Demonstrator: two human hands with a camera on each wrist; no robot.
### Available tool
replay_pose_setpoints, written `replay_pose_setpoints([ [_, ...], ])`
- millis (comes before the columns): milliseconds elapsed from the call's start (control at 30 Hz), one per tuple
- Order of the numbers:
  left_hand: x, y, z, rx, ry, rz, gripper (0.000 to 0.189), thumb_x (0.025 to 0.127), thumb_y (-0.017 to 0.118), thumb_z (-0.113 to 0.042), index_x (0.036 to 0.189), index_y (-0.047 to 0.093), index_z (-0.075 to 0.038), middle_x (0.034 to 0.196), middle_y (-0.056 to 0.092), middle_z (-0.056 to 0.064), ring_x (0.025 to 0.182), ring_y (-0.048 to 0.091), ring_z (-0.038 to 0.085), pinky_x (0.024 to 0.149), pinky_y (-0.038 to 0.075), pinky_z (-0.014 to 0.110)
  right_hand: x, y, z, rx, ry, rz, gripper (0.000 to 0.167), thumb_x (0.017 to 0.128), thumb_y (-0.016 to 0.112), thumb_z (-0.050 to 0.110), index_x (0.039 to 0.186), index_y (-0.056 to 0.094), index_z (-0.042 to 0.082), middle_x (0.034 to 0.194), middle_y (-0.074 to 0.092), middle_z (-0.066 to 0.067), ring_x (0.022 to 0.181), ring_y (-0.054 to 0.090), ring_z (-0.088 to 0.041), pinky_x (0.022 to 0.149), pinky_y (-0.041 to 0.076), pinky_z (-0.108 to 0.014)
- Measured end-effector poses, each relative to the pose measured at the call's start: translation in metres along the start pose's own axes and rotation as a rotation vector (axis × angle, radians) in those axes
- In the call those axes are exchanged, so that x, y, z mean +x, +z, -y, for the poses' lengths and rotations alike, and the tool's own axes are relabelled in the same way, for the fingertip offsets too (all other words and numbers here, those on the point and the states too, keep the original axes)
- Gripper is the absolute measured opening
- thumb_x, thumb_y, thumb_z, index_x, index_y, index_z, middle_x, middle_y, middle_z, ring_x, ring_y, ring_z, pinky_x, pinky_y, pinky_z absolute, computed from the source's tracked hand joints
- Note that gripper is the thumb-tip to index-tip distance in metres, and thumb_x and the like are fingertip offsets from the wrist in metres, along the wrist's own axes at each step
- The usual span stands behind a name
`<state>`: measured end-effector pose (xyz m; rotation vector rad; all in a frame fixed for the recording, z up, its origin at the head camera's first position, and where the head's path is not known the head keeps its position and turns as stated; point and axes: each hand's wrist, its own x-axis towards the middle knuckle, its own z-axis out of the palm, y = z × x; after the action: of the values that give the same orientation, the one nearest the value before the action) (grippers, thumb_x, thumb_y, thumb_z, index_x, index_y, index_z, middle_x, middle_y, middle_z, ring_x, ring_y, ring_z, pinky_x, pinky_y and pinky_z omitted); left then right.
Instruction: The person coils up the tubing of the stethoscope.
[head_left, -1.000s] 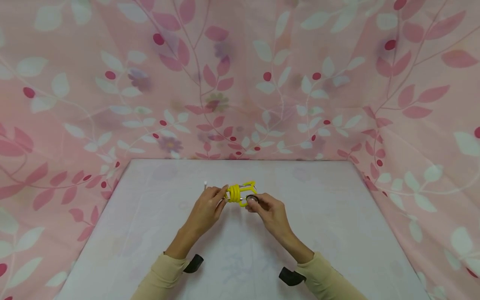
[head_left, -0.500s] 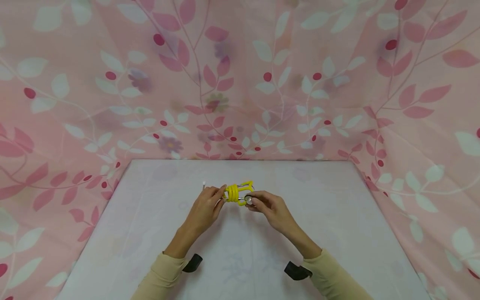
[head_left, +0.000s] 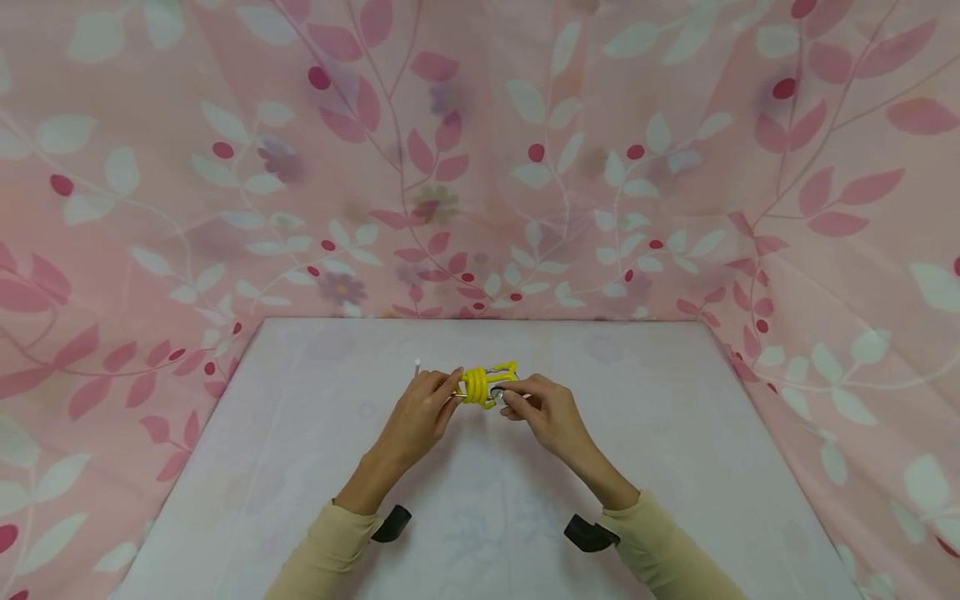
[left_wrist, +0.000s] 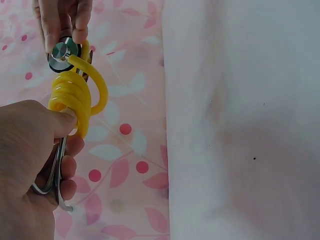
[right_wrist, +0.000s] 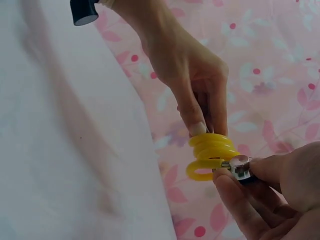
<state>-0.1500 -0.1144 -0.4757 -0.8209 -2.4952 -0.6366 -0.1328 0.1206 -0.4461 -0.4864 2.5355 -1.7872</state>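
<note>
A stethoscope (head_left: 474, 386) with yellow tubing is held above the table between both hands. Its tubing (left_wrist: 70, 95) is wound in several coils round the metal ear tubes (left_wrist: 61, 170). My left hand (head_left: 422, 415) grips the ear tubes and the near end of the coils, the thumb lying against the yellow tubing. One white ear tip (head_left: 417, 362) sticks up beyond the left fingers. The round metal chest piece (right_wrist: 240, 167) is pinched between the thumb and fingers of my right hand (head_left: 551, 414), close against the coils. Part of the ear tubes is hidden inside the left hand.
Below the hands lies a table with a pale cover (head_left: 480, 517). Pink cloth with leaf patterns (head_left: 480, 167) hangs behind it and along both sides. A black wrist camera (head_left: 591, 533) sits at the right sleeve, another black camera (head_left: 392, 523) at the left.
The right hand has brought the chest piece closer to the coils, with its face turned differently. Both hands and the stethoscope have shifted slightly, lately a little to the right.
</note>
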Motion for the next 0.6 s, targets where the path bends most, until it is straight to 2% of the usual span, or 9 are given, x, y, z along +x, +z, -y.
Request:
replay_pose_setpoints([
  [133,-0.001,0.001,-0.001,0.002,0.004,0.007,0.047,0.087,0.075,-0.013,0.131,0.062,-0.004,0.102,0.066,0.007,0.09,0.059,0.019,0.092,0.054,0.039,0.001,-0.002,0.0,-0.127,-0.024,-0.052,0.018,0.09,0.071,0.017,0.104,0.076,0.007,0.088,0.067,-0.006,0.071,0.071,-0.018,0.065,0.058,-0.02],
  [200,-0.002,0.002,-0.001,-0.003,-0.001,0.016,0.047,0.088,0.074,-0.013,0.132,0.061,-0.005,0.103,0.066,0.007,0.091,0.06,0.019,0.098,0.052,0.044,0.002,-0.003,0.001,-0.173,-0.023,-0.086,0.015,0.087,0.075,0.02,0.099,0.078,0.011,0.088,0.065,-0.009,0.068,0.069,-0.015,0.062,0.057,-0.02],
  [267,-0.002,0.002,-0.001,-0.009,-0.009,0.025,0.049,0.087,0.074,-0.013,0.134,0.06,-0.006,0.103,0.065,0.006,0.092,0.06,0.019,0.1,0.051,0.045,0.004,-0.006,0.001,-0.183,-0.004,-0.099,0.012,0.084,0.078,0.022,0.094,0.078,0.014,0.089,0.061,-0.011,0.065,0.067,-0.014,0.058,0.056,-0.021],
  [333,-0.002,0.001,-0.001,-0.014,-0.011,0.028,0.05,0.087,0.074,-0.013,0.135,0.06,-0.008,0.103,0.065,0.006,0.092,0.06,0.018,0.101,0.05,0.046,0.006,-0.009,0.0,-0.146,0.034,-0.085,0.014,0.082,0.08,0.021,0.093,0.075,0.013,0.09,0.057,-0.014,0.063,0.068,-0.017,0.056,0.057,-0.024],
  [467,-0.003,0.0,-0.001,-0.016,0.012,0.023,0.05,0.086,0.075,-0.014,0.134,0.06,-0.008,0.103,0.065,0.005,0.092,0.059,0.018,0.096,0.053,0.04,0.012,-0.018,0.0,-0.106,0.122,0.033,0.03,0.083,0.079,0.022,0.107,0.065,0.011,0.09,0.062,-0.012,0.06,0.067,-0.019,0.054,0.059,-0.035],
  [600,-0.003,0.0,-0.002,-0.019,0.06,0.013,0.05,0.085,0.076,-0.013,0.133,0.061,-0.006,0.103,0.065,0.005,0.09,0.058,0.017,0.083,0.054,0.03,0.019,-0.03,0.002,-0.197,0.127,0.227,0.037,0.089,0.074,0.024,0.121,0.064,0.011,0.088,0.068,-0.01,0.062,0.061,-0.014,0.054,0.058,-0.039],
])
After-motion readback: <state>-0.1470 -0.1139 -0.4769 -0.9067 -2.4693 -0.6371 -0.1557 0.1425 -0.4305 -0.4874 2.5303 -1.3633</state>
